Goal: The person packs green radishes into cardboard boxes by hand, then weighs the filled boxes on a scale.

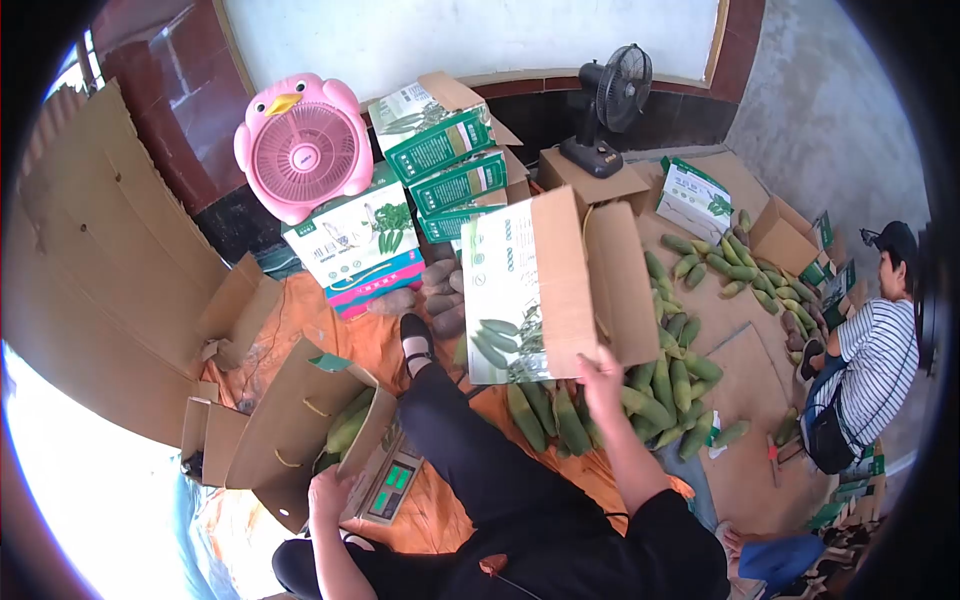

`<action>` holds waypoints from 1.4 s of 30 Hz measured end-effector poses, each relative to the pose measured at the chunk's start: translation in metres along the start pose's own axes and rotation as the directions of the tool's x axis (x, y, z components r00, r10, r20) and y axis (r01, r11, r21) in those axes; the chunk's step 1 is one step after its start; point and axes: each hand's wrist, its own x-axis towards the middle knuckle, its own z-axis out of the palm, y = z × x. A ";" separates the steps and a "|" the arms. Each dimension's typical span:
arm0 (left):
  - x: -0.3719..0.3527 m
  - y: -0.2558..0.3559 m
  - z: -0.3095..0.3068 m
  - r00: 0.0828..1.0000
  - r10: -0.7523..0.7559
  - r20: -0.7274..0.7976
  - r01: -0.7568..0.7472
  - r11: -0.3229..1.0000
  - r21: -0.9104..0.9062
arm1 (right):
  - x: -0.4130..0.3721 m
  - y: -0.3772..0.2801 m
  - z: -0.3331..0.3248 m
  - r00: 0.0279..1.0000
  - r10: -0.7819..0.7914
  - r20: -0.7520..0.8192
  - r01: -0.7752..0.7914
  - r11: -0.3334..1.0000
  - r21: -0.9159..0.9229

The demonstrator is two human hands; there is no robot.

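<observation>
My right hand [602, 380] is closed on the lower edge of a white and brown cardboard carton [568, 320], which is held up with its flaps open. Green vegetables are printed on its white side. My left hand [330, 492] grips the near edge of another open carton [290, 425], with long green radishes [348, 425] inside. That carton appears to rest on a digital scale [390, 488] with a lit green display. Beneath the raised carton and to its right lies a pile of green radishes [665, 390].
A pink penguin-shaped fan [305, 150] stands on printed boxes [350, 235]; stacked green-white cartons [445, 150] are beside it. A black fan [615, 100] sits on a box. At the right, a person in a striped shirt [875, 350] crouches near more radishes. Orange sheeting [440, 525] covers the floor.
</observation>
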 end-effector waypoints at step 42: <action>0.016 -0.002 0.003 0.990 -0.137 0.022 0.136 0.989 0.051 | 0.315 -0.044 0.161 0.961 -0.008 0.278 0.062 0.981 -0.186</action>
